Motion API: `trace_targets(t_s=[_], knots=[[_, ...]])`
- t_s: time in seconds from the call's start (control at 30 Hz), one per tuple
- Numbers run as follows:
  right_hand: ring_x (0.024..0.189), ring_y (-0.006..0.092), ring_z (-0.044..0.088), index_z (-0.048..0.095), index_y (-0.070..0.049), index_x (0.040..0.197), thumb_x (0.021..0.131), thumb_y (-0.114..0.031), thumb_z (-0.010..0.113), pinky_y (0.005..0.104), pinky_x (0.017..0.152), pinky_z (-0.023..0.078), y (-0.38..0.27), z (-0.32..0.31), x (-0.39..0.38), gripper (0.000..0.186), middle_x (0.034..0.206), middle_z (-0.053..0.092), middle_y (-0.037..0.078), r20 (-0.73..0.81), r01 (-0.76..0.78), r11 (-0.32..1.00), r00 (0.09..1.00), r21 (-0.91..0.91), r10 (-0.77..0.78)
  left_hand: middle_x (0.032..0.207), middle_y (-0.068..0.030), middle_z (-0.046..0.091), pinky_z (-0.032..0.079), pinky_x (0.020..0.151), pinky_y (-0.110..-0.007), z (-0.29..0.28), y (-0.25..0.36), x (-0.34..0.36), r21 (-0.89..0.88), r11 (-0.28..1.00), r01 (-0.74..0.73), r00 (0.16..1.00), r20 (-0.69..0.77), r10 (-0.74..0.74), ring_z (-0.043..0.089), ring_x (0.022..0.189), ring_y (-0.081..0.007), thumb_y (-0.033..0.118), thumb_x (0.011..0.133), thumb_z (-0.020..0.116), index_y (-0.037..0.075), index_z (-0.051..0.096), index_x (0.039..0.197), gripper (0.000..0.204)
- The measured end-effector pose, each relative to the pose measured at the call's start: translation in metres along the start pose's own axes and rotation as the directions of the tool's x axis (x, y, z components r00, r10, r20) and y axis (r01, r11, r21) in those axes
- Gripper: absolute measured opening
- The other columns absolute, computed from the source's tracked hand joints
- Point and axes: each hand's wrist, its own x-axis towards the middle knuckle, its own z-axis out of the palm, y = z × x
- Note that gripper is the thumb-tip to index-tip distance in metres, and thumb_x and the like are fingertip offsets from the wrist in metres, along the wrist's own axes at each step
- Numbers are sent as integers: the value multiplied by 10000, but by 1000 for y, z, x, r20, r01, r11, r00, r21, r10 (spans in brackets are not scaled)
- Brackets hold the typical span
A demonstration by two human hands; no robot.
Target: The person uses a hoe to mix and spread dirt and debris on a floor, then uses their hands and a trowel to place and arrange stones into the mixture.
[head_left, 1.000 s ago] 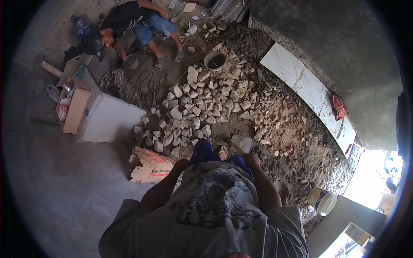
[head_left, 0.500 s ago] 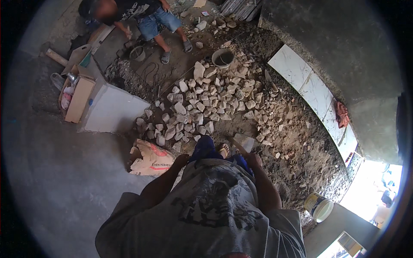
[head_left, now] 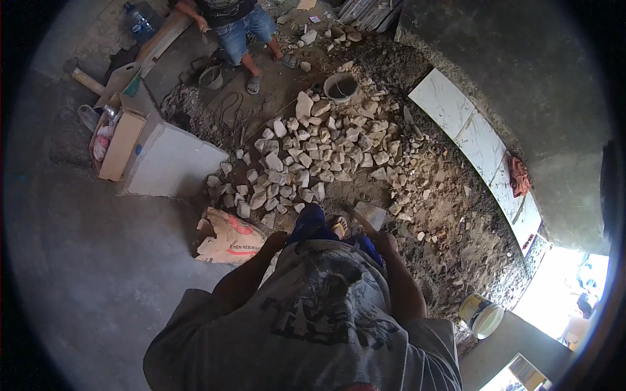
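My right hand is closed at my right thigh around the wooden handle of a tool. A flat grey blade shows beside that handle, like a hoe's, though how they join is unclear. By my left thigh hangs my left hand, dark and small, its fingers not made out. Nearest to it lies a torn brown paper sack. Past my feet spreads a heap of broken pale stones.
Beyond the stones stands a dark bucket, and another person is at the far left. White tiles line the right side. A cardboard box and white slab lie left; a pail lies at lower right.
The other person has straightened and shifted toward the top edge, uncovering a large water bottle. My hands and the tool have hardly moved.
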Motion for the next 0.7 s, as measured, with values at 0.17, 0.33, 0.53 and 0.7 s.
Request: trace_targets(t_s=[0.17,0.33,0.53,0.7], knots=[[889,331,679,711,-171,1032,831,-421,592,479,770,529,1,-2,-2,342,940,694,177,39,4,999,999,-33,-3,1029,-161,665,518,841,-425,10,-14,1,189,970,-155,984,-60,169,639,962,-349,189,833,562,107,702,1035,259],[913,338,673,713,-188,1027,822,-426,603,480,795,526,-5,-6,-4,333,957,692,178,7,-16,1000,1000,19,16,1018,-169,672,517,833,-417,17,-17,3,-73,996,-49,991,-128,39,646,949,-347,260,863,537,70,695,1027,297],[946,350,665,708,-213,1045,834,-407,591,484,824,522,-20,-33,-25,309,972,693,166,36,-12,1000,999,-16,13,987,-192,671,515,824,-419,20,-17,6,-145,988,-48,995,-95,34,649,920,-356,326,879,506,46,683,1009,357],[971,344,658,702,-221,1048,841,-407,575,482,830,522,-36,-52,-33,307,1021,684,157,90,9,1000,996,18,-11,1067,-158,652,503,851,-449,25,-30,3,110,986,-127,987,-81,137,620,992,-362,128,814,574,106,649,1083,281]])
